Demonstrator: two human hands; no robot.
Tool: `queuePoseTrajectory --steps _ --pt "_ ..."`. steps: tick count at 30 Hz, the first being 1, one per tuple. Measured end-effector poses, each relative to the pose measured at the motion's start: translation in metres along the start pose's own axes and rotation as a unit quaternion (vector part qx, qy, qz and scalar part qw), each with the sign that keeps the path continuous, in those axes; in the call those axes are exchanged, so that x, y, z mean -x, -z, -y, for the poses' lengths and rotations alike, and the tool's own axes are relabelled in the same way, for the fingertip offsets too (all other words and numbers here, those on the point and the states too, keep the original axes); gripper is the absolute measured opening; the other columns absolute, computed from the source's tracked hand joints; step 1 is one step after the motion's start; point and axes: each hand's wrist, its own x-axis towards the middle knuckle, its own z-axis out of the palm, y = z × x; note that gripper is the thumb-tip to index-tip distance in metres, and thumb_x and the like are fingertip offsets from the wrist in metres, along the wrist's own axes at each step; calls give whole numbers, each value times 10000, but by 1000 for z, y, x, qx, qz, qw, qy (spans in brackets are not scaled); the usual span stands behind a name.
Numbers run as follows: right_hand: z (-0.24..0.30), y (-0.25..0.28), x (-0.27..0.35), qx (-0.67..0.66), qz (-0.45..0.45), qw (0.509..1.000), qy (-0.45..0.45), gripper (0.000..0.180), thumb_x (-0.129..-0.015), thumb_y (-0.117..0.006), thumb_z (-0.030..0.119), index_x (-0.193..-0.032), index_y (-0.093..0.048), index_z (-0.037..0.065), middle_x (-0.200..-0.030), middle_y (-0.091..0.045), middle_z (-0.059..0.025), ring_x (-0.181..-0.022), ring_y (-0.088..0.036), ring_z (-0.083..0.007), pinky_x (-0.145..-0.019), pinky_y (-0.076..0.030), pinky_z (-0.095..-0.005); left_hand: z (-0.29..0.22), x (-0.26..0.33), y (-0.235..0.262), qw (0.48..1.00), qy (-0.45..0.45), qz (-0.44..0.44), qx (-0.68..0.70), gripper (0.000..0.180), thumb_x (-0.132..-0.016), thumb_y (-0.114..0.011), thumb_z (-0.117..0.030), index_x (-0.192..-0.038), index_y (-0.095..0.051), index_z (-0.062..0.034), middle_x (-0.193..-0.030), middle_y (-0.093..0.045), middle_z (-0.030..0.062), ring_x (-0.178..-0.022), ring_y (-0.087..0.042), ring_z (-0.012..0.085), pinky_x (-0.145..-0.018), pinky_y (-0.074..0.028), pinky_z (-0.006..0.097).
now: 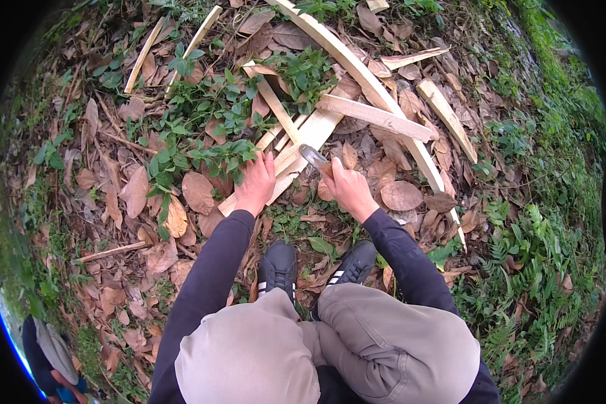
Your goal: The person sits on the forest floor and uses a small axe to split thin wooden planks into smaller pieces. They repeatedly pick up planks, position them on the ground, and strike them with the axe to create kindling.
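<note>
1. Right hand [350, 192] is closed around the brown handle of a tool [314, 157] with a shiny metal section. It's about mid-scene, just right of the other hand. Long axis is a slant: handle end near and right, metal end aimed far and left. Can't make out what sort of tool it is.
2. Left hand [256, 183] is on the left side of some pale split boards [316, 131], fingers pointing away from the person. Can't tell if it's properly gripping or just pressing down.
3. Those boards lie on the ground in front of the feet, long axis running near-left to far-right, so the tool points across them.
4. A narrow pale strip [274, 102] slants far-left to near-right, its near end right by the metal. Can't say whether they touch.
5. Over on the right, a short plank [374, 118] lies nearly sideways, left end a bit farther off, crossing over a long curved strip [357, 64] that sweeps from far middle to near right.
6. Farther right there's a chunky piece [448, 118], far-left to near-right.
7. Brown leaves [135, 192] and green plants [202, 148] surround everything.
</note>
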Motion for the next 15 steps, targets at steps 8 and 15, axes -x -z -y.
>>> queuePoseTrajectory --steps 8,15 --pt "-1 47 3 -221 -198 947 -125 381 -990 -614 338 -1045 -568 -37 -763 -665 -286 -701 -687 -440 -608 -507 -485 -14 7 25 993 -107 43 3 519 -970 -595 -477 -1178 -476 -17 -1126 -536 226 -1049 -558 429 -927 -460 519" --pt "15 51 46 -313 -286 891 -162 352 -954 -696 281 -1085 -639 -40 -763 -678 -129 -694 -640 -175 -645 -504 -358 -49 11 78 989 -146 -21 -1 415 -910 -703 -382 -1071 -534 -40 -986 -618 149 -924 -637 362 -825 -485 495"
